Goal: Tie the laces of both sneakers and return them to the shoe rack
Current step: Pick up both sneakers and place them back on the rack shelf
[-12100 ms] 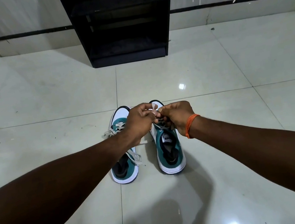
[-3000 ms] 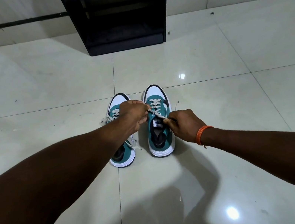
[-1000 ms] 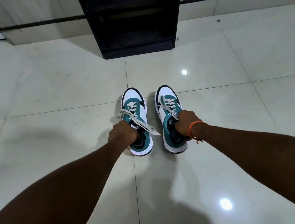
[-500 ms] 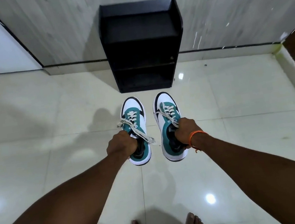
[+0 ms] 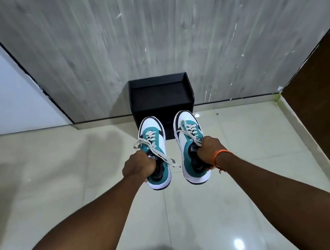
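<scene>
Sneakers held off the floor, one per hand, toes toward 12 o'clock. Left hand curled shut on left sneaker at the collar; right hand curled shut on right sneaker likewise. Likely light; soles stiff, uppers soft, so collar and heel the sound hold. Laces on left sneaker trailing loose toward 4 o'clock, bow looking slack; could snag or slip. Rack, black, at 12 o'clock just past the toes, against grey wall. Glossy floor between bare. Brown panel at 3 o'clock, well apart. Nothing barring the way.
</scene>
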